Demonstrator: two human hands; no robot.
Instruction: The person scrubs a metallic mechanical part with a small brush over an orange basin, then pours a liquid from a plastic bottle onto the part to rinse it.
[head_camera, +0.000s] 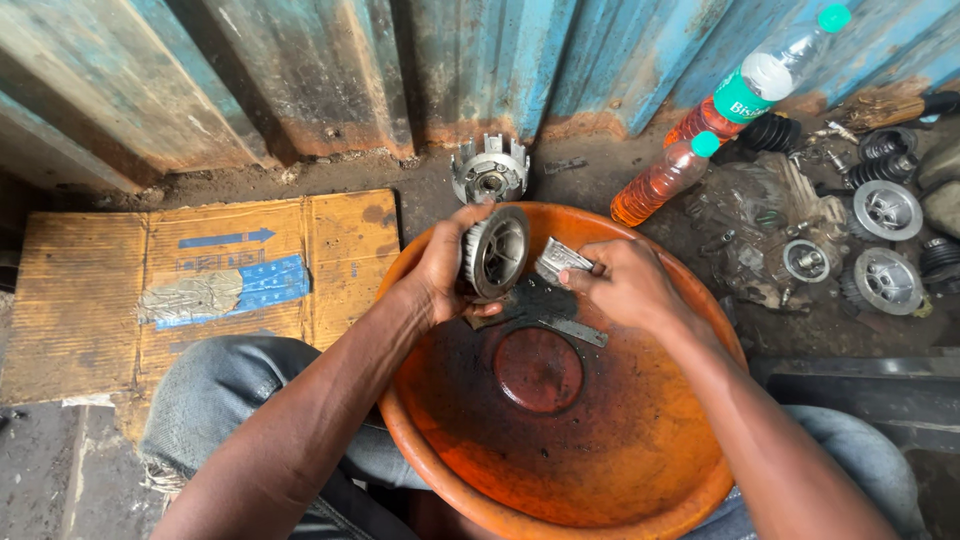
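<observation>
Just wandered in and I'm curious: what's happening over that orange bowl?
A person sits over a big orange basin stained with dark oil. The left hand holds a round, ribbed metal hub on edge above it, while the right hand grips a small piece of folded metal beside the hub. A flat metal strip lies in the basin. Two bottles of orange liquid and more metal parts sit on the ground.

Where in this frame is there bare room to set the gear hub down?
Free: the flattened cardboard left of the orange basin, and the basin's lower floor. Crowded: right of the basin, among metal parts and two bottles; the left hand holds the hub.
</observation>
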